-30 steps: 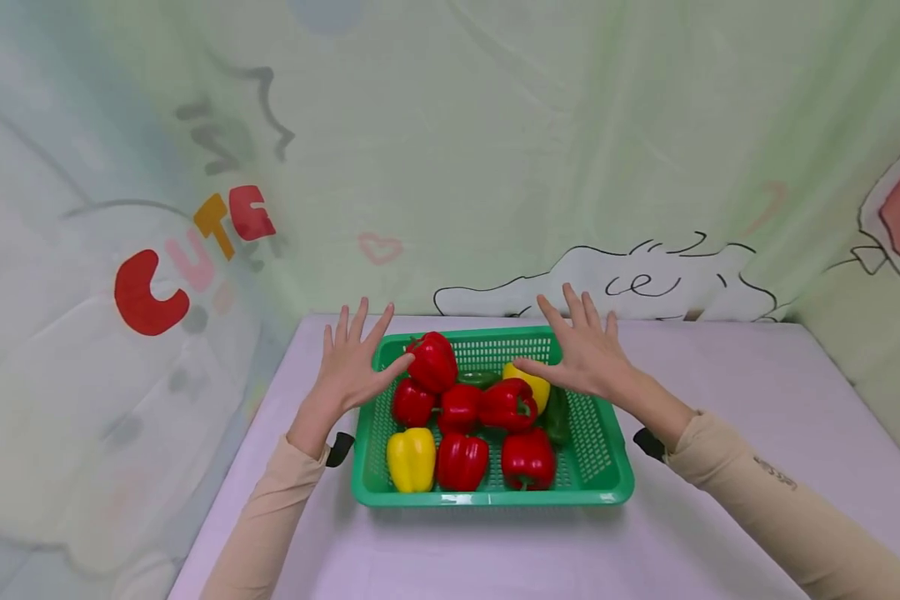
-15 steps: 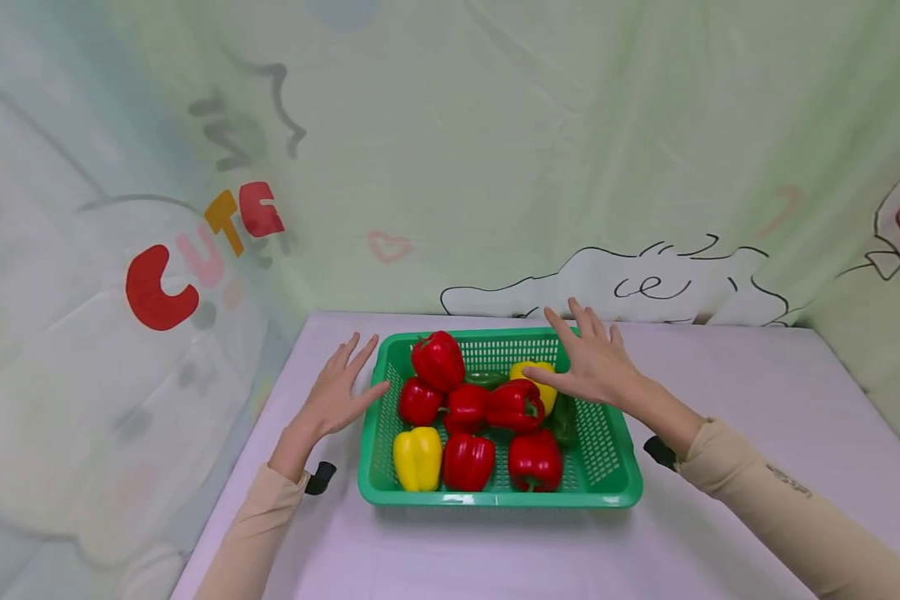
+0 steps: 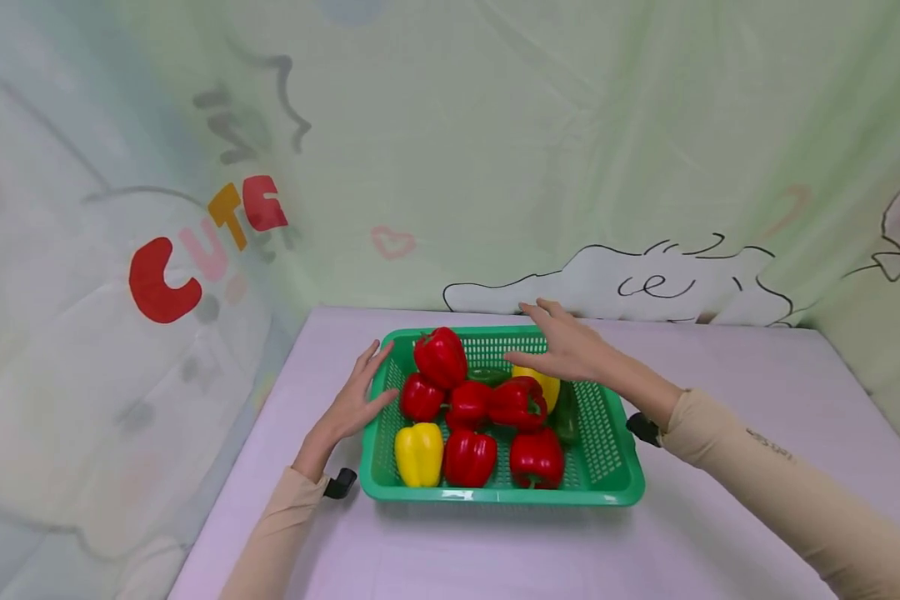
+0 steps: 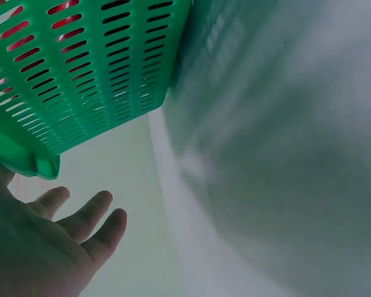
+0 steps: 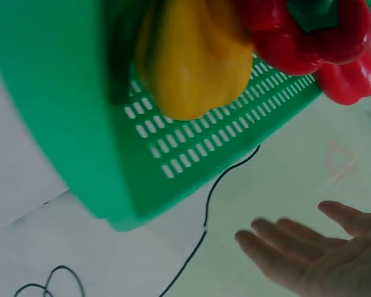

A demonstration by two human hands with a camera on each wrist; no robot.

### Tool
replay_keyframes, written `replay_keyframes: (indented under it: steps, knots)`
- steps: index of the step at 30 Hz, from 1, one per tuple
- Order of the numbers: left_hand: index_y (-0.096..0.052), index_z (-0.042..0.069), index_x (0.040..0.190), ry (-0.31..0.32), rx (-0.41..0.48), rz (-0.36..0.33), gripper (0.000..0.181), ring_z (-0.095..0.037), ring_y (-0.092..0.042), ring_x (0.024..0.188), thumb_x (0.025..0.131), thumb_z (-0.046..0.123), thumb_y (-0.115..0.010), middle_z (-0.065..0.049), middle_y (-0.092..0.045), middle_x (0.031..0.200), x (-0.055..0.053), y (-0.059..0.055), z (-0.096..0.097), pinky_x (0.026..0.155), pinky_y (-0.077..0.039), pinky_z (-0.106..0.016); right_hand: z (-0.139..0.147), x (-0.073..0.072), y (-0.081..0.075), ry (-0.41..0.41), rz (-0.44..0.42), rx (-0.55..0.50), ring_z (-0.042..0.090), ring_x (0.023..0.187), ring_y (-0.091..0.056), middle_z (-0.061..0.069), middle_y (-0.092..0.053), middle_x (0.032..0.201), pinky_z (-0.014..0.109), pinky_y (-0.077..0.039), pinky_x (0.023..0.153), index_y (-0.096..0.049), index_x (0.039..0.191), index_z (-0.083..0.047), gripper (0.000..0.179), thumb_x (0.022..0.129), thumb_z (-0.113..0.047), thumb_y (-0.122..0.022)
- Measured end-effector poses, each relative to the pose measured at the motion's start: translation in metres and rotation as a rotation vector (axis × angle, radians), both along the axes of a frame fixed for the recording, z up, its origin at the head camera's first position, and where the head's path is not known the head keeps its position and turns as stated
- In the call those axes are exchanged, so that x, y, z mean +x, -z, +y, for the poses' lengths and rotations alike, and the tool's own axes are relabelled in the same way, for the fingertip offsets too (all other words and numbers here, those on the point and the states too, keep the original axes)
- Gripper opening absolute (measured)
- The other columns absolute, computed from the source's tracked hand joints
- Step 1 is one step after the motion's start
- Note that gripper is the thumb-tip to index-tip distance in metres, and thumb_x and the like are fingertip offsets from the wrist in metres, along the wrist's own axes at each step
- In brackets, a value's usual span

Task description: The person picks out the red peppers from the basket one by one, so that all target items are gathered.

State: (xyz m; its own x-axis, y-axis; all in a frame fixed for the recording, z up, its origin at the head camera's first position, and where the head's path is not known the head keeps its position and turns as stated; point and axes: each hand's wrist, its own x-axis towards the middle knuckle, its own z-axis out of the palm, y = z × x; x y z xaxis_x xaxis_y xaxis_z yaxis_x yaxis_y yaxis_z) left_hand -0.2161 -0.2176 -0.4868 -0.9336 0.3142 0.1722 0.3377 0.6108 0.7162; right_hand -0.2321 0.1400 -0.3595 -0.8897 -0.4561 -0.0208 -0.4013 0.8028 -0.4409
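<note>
A green plastic basket (image 3: 502, 497) on the table holds several red bell peppers (image 3: 441, 357), a yellow bell pepper (image 3: 418, 455) at its front left, another yellow bell pepper (image 5: 198, 62) towards the back right, and dark green cucumber-like vegetables (image 3: 566, 414). At the basket's left rim is my left hand (image 3: 354, 402), fingers extended and nothing in its grasp; whether it touches the rim I cannot tell. My right hand (image 3: 570, 346) is spread above the back right part of the basket, partly covering the rear yellow pepper, and holds nothing.
Under the basket a pale lilac cloth (image 3: 727, 400) covers the table. Behind and on both sides hangs a printed curtain (image 3: 450, 167) with cartoon drawings and letters. A dark strap mount (image 3: 341, 483) sits at the left wrist, and a similar mount (image 3: 642, 429) at the right.
My left hand has moved from over the basket's back left corner down to its left side. The right hand has shifted slightly left over the basket. The peppers lie as before.
</note>
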Motion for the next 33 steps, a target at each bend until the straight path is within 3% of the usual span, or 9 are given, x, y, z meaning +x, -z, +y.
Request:
replay_keyframes:
  steps: [5, 10, 15, 18, 22, 33]
  knots:
    - [-0.026, 0.018, 0.157, 0.034, 0.137, 0.014, 0.075, -0.045, -0.018, 0.143, 0.088, 0.024, -0.056, -0.02, -0.009, 0.162, -0.001, 0.003, -0.005, 0.101, -0.028, -0.072, -0.04, -0.014, -0.007, -0.111, -0.076, -0.01, 0.04, 0.13, -0.044, 0.025, -0.036, 0.151, 0.057, -0.042, 0.099, -0.03, 0.153, -0.001, 0.085, 0.09, -0.048, -0.062]
    - [-0.025, 0.015, 0.157, 0.084, 0.236, 0.001, 0.077, -0.042, -0.017, 0.144, 0.086, 0.017, -0.054, -0.015, -0.007, 0.163, -0.004, 0.01, -0.005, 0.101, -0.031, -0.069, -0.078, -0.026, -0.003, -0.145, -0.113, 0.009, 0.035, 0.134, -0.041, 0.02, -0.041, 0.15, 0.053, -0.04, 0.103, -0.033, 0.151, -0.001, 0.084, 0.089, -0.047, -0.063]
    - [-0.021, 0.007, 0.157, 0.129, 0.302, -0.03, 0.077, -0.045, -0.023, 0.14, 0.085, 0.005, -0.05, -0.018, -0.008, 0.162, -0.004, 0.009, 0.002, 0.098, -0.036, -0.066, -0.1, -0.029, 0.009, -0.13, -0.117, 0.048, 0.031, 0.111, -0.057, 0.019, -0.054, 0.132, 0.043, -0.051, 0.09, -0.04, 0.146, -0.002, 0.077, 0.088, -0.046, -0.065]
    - [-0.021, 0.001, 0.155, 0.134, 0.33, -0.053, 0.076, -0.047, -0.027, 0.136, 0.084, 0.001, -0.047, -0.023, -0.011, 0.16, 0.002, -0.004, 0.008, 0.1, -0.036, -0.064, -0.109, -0.031, 0.014, -0.102, -0.11, 0.062, 0.027, 0.097, -0.06, 0.017, -0.056, 0.121, 0.039, -0.053, 0.079, -0.043, 0.143, -0.004, 0.074, 0.087, -0.048, -0.065]
    - [-0.019, -0.004, 0.154, 0.14, 0.361, -0.088, 0.076, -0.047, -0.03, 0.134, 0.083, 0.0, -0.045, -0.027, -0.017, 0.157, 0.012, -0.021, 0.014, 0.102, -0.035, -0.061, -0.116, -0.033, 0.018, -0.072, -0.09, 0.049, 0.028, 0.098, -0.06, 0.016, -0.058, 0.122, 0.039, -0.053, 0.079, -0.045, 0.142, -0.004, 0.073, 0.087, -0.047, -0.065]
    - [-0.017, -0.004, 0.154, 0.165, 0.431, -0.12, 0.076, -0.052, -0.035, 0.13, 0.082, -0.004, -0.042, -0.029, -0.019, 0.156, 0.016, -0.018, 0.014, 0.097, -0.043, -0.058, -0.115, -0.037, 0.023, -0.054, -0.101, -0.067, 0.025, 0.098, -0.06, 0.013, -0.065, 0.117, 0.035, -0.053, 0.081, -0.054, 0.133, 0.0, 0.065, 0.084, -0.037, -0.074]
